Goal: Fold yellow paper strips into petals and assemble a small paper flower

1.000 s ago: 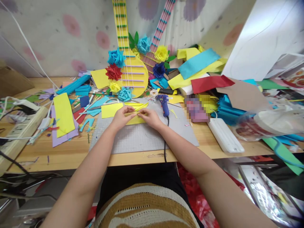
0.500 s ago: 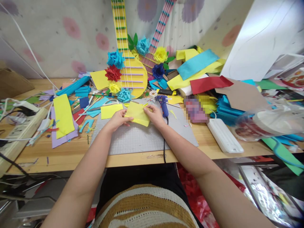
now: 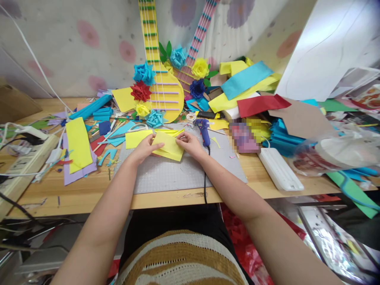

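Observation:
A piece of yellow paper (image 3: 170, 147), partly folded over, is held above the grey cutting mat (image 3: 166, 178). My left hand (image 3: 146, 148) grips its left side, thumb on top. At its upper right edge, my right hand (image 3: 190, 143) pinches it between thumb and fingers. A flat yellow sheet (image 3: 134, 138) lies beside my left hand on the mat, and more yellow paper shows just behind the held piece. Right of my right hand, a blue hot glue gun (image 3: 203, 132) rests on the mat, its black cord running off the front edge.
Behind stands a yellow paper guitar (image 3: 169, 93) with paper flowers, next to a pink one (image 3: 194, 51). Coloured paper scraps crowd the left side, near a power strip (image 3: 28, 174). A white box-shaped device (image 3: 280, 170) and a plastic bag (image 3: 341, 150) lie at right.
The yellow paper has moved slightly down and left, and its top part is folded lower. My right hand has shifted a little left along its edge.

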A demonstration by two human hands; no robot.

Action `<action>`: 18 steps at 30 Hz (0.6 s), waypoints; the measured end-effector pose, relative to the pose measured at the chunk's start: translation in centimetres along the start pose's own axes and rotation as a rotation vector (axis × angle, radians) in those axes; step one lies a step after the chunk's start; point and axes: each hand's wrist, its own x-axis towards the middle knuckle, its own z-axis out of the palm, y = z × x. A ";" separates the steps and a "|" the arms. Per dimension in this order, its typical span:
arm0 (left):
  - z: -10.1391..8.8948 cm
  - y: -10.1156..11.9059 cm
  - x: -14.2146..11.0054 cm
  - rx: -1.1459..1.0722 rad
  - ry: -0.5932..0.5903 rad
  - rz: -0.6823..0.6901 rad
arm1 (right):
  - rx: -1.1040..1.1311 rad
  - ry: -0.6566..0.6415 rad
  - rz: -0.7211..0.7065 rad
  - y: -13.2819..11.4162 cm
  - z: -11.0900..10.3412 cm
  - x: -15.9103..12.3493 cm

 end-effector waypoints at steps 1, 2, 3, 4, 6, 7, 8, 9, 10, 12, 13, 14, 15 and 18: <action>0.1 -0.1 0.1 -0.013 -0.008 0.013 | -0.010 0.001 -0.010 0.0 0.0 0.0; 0.1 -0.3 0.1 -0.024 -0.008 0.027 | -0.017 0.009 -0.021 0.1 0.0 0.0; 0.0 -0.4 0.2 -0.033 -0.004 0.038 | -0.021 0.022 -0.030 0.2 0.0 0.1; -0.2 -0.5 0.3 -0.035 0.003 0.042 | -0.022 0.043 -0.035 0.3 0.0 0.3; -0.6 -0.7 0.5 -0.023 0.013 0.033 | -0.015 0.088 -0.028 0.6 -0.2 0.5; -0.8 -0.8 0.5 -0.015 0.012 0.032 | -0.012 0.107 -0.018 0.8 -0.2 0.7; -1.0 -0.8 0.5 -0.009 0.005 0.032 | -0.010 0.118 -0.006 0.9 -0.3 0.7; -1.1 -0.8 0.6 -0.007 -0.002 0.034 | -0.010 0.124 0.005 0.9 -0.3 0.8; -1.2 -0.8 0.5 -0.009 -0.012 0.033 | -0.013 0.126 0.012 1.0 -0.3 0.8; -1.2 -0.7 0.5 -0.020 -0.030 0.023 | -0.015 0.118 0.012 0.9 -0.4 0.7; -1.2 -0.6 0.4 -0.023 -0.032 0.013 | -0.009 0.103 0.002 0.8 -0.4 0.7; -1.1 -0.5 0.3 -0.023 -0.032 0.001 | 0.004 0.077 -0.014 0.7 -0.4 0.6; -1.0 -0.3 0.2 -0.025 -0.023 -0.012 | 0.022 0.038 -0.033 0.6 -0.4 0.5; -0.9 0.2 0.0 -0.067 0.011 -0.040 | 0.062 -0.122 -0.085 0.2 -0.4 0.1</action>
